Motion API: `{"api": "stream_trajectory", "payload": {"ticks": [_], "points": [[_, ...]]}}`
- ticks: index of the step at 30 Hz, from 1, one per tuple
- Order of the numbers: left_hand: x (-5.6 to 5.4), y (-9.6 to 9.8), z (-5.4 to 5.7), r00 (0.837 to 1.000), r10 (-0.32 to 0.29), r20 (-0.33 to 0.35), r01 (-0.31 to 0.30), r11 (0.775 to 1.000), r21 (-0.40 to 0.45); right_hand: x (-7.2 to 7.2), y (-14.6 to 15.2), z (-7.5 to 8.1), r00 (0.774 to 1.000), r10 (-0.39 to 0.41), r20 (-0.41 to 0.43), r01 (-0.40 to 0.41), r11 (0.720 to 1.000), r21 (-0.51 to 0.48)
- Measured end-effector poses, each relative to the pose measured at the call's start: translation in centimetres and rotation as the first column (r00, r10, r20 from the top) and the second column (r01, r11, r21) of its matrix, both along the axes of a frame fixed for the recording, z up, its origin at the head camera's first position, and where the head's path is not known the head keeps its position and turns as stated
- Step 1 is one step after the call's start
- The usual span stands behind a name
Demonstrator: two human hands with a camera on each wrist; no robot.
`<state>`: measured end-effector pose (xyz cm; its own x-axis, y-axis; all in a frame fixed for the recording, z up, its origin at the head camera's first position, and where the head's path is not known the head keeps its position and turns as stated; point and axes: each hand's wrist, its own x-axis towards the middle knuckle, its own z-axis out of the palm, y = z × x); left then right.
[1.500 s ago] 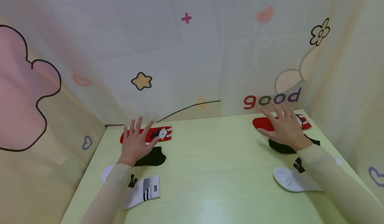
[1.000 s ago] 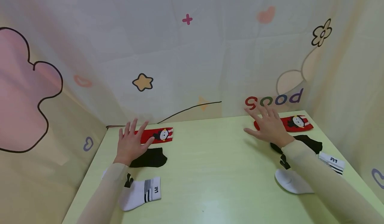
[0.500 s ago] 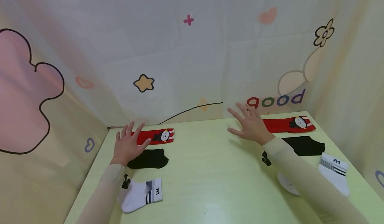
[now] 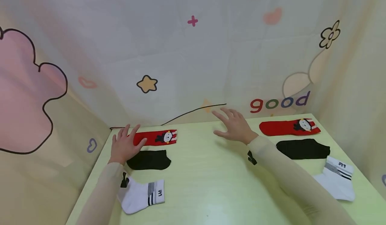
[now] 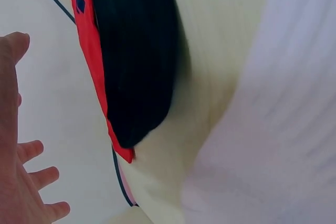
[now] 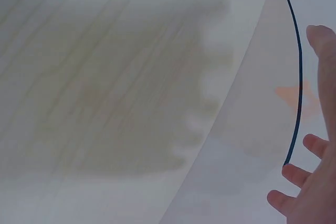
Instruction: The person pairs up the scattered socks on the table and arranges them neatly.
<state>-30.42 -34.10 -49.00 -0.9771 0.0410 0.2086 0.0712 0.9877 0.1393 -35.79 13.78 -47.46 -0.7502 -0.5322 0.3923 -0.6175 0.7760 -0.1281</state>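
My left hand (image 4: 123, 147) hovers with spread fingers at the left, in front of part of a red sock (image 4: 153, 138) with a cartoon face. Just nearer lies a black ankle sock (image 4: 149, 160), and below that a white striped sock (image 4: 140, 195), partly behind the left sleeve. My right hand (image 4: 235, 127), fingers spread and holding nothing, is over the middle back of the table. To its right are a second red sock (image 4: 280, 128), another black sock (image 4: 303, 149) and another white sock (image 4: 339, 178), the last partly covered by the right sleeve. The left wrist view shows the black sock (image 5: 136, 51) close.
The pale table (image 4: 199, 184) ends at a printed curtain (image 4: 187, 61) along the back. More curtain hangs close on the left (image 4: 36, 181) and right sides. A small black clip-like piece (image 4: 252, 158) sits at the right cuff, and a similar piece (image 4: 124, 180) at the left.
My right hand has moved left from above the right-hand socks to the table's middle, uncovering the red and black ones. My left hand has drifted slightly left.
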Motion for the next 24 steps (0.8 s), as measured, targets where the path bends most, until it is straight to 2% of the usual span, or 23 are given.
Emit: {"api": "stream_trajectory", "payload": {"ticks": [5,13,24], "points": [[0.3,-0.7,0.2,1.0,0.018,0.025,-0.018,1.0,0.023,-0.1,-1.7,0.3,0.998,0.031,0.05,-0.031,1.0,0.002],[-0.3,-1.8,0.2,0.998,0.04,0.049,-0.043,0.997,0.065,-1.3,-5.0,0.7,0.991,0.107,0.079,-0.105,0.994,-0.029],[-0.9,-2.1,-0.4,0.994,0.055,0.094,-0.071,0.981,0.179,-2.9,-10.7,-0.1,0.969,0.15,0.195,-0.141,0.988,-0.064]]}}
